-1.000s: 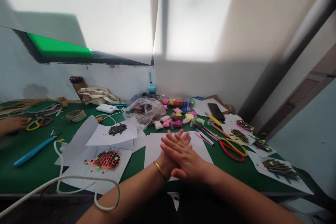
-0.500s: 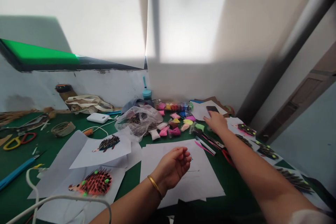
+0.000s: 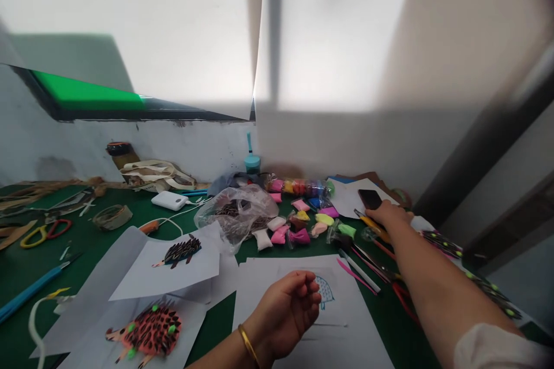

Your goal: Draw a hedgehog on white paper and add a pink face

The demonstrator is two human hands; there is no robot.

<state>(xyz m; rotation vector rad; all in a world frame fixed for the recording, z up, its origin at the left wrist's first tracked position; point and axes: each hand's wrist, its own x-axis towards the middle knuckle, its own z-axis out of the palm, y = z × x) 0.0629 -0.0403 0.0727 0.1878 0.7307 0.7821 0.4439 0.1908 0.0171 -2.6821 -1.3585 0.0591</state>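
My left hand (image 3: 292,311), a gold bangle on its wrist, rests palm up over white paper sheets (image 3: 277,268). Its fingers curl loosely, with nothing visible in them. On the top sheet, a blue dotted drawing (image 3: 324,289) shows beside the fingertips. Stretched out to the far right, my right hand (image 3: 393,216) has its fingers closed at the near edge of a dark phone (image 3: 369,198); the thumb is partly hidden. Just below that hand lies a yellow-handled tool (image 3: 375,228). Red-handled scissors (image 3: 404,300) lie beneath the right forearm.
Several coloured clay packets (image 3: 298,236) lie mid-table beside a clear plastic bag (image 3: 238,207). Hedgehog pictures (image 3: 151,328) on paper cover the left front. A blue cutter (image 3: 30,294), tape roll (image 3: 112,217) and white power bank (image 3: 169,200) are on the left.
The view has shifted, so the table things appear farther right and lower. My right hand has moved right across the phone, uncovering more of it and the yellow-handled tool. My left hand keeps its pose.
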